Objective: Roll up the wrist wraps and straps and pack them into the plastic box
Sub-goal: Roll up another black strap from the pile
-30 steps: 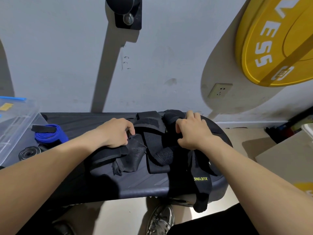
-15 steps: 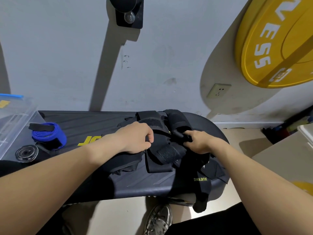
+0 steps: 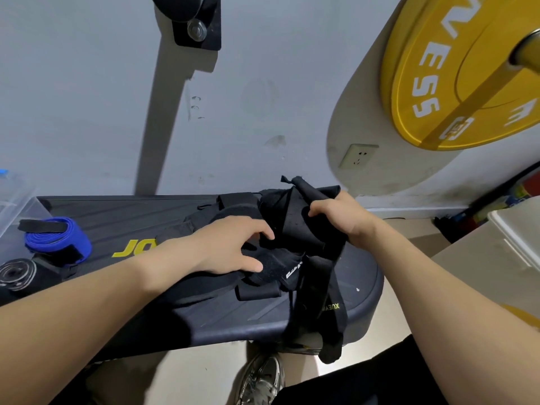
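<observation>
A tangle of black wraps and straps (image 3: 271, 273) lies on the right half of a dark bench (image 3: 122, 217). My right hand (image 3: 339, 217) grips one black wrap (image 3: 295, 220) and holds it raised off the pile, its long tail with yellow lettering (image 3: 333, 311) hanging over the bench's front edge. My left hand (image 3: 230, 247) rests on the pile with its fingers spread and lightly bent. A rolled blue wrap (image 3: 58, 239) and a rolled black wrap (image 3: 16, 271) sit at the bench's left end. The clear plastic box (image 3: 14, 200) shows at the far left edge.
A grey wall stands just behind the bench, with a socket (image 3: 358, 156) and a black bracket (image 3: 195, 24). A yellow weight plate (image 3: 467, 77) hangs at the upper right. A pale bin (image 3: 517, 238) is to the right. My shoe (image 3: 263, 378) is below the bench.
My right hand has closed round a black wrap and lifted it up and to the right. My left hand has slid right onto the pile and spread its fingers.
</observation>
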